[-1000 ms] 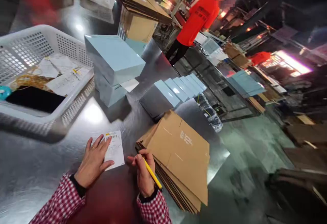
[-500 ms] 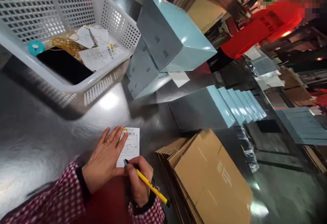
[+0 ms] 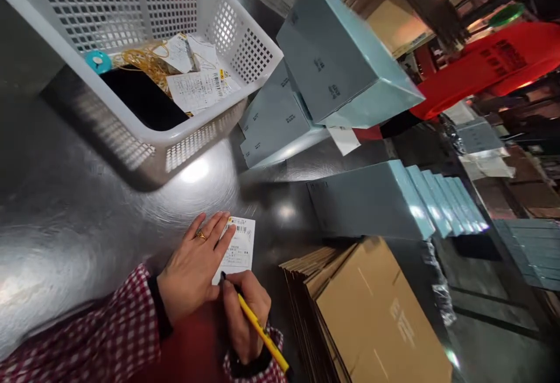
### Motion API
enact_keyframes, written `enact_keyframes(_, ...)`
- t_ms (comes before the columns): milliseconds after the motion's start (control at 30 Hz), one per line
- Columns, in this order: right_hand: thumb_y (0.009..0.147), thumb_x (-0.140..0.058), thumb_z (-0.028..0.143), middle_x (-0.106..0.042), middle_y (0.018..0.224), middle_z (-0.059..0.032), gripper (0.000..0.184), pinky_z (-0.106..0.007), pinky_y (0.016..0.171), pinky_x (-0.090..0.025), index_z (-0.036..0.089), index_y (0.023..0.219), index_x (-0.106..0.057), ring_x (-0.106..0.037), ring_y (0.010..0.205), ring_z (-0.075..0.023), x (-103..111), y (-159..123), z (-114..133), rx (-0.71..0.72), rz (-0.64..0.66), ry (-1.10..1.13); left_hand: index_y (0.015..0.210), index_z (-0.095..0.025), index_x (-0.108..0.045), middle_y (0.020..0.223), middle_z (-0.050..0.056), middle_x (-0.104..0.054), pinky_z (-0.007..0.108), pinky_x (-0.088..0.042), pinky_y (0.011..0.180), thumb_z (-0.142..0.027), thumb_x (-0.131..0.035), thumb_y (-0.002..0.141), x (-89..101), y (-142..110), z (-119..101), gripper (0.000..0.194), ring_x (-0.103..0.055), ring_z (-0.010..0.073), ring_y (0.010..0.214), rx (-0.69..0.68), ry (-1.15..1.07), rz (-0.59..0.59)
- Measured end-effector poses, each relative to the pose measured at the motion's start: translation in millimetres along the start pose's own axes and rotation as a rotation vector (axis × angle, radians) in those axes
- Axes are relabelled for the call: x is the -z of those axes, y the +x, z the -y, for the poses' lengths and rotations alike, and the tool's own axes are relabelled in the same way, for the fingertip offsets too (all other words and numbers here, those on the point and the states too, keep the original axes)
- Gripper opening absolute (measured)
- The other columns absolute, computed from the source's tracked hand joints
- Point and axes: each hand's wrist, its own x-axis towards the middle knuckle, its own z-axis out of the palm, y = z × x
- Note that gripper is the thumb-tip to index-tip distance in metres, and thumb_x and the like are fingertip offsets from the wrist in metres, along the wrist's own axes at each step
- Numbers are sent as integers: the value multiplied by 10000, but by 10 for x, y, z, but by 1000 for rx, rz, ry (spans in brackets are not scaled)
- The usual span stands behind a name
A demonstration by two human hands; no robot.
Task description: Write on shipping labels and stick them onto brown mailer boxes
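A small white printed slip [image 3: 238,252] with a barcode and a yellow mark lies on the metal table [image 3: 131,225]. My left hand [image 3: 195,260], fingers stretched out and a ring on one of them, rests flat over the slip's left side. Between the thumb and fingers of my right hand [image 3: 247,316] is a yellow pen [image 3: 263,334] with a dark tip. That tip meets the lower part of the slip. Whether it leaves a mark there, I cannot tell.
Beyond my hands stands a white perforated basket [image 3: 175,135] holding papers, rubber bands, a black item and a blue roll. Grey-blue boxes [image 3: 332,62] are stacked behind. Flat brown cartons [image 3: 376,307] lie to the right. A person in a red top [image 3: 499,68] is farther back.
The view has shifted, so the basket and boxes sit farther right in the picture. Both hands stay at the slip, the pen tip still at its lower part.
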Motion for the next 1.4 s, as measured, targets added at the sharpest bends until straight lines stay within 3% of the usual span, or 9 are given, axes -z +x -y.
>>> enact_keyframes(733, 836, -509, 149, -582, 544, 31, 181, -203, 479, -401, 193, 677, -584, -544, 471, -96, -22, 10, 13, 4, -7, 18, 1471, -119, -401, 1586, 177, -306, 473, -128, 1222, -525, -697, 738, -34, -6, 10, 889, -262, 304, 1473, -6, 37, -26)
enact_keyframes(967, 804, -477, 117, -537, 522, 44, 196, -195, 467, -376, 192, 632, -536, -507, 451, -79, -11, 43, 27, 17, -15, 29, 1470, -120, -406, 1578, 190, -314, 487, -143, 1217, -553, -765, 673, -32, -11, 5, 975, -272, 314, 1469, -9, 30, -42)
enact_keyframes(1400, 833, -499, 128, -561, 548, 38, 187, -186, 488, -394, 179, 673, -581, -539, 487, -79, 8, 43, 16, -5, 27, 41, 1441, -97, -451, 1550, 203, -357, 495, -189, 1199, -467, -756, 685, -41, -11, -2, 895, -330, 318, 1444, -21, 24, -91)
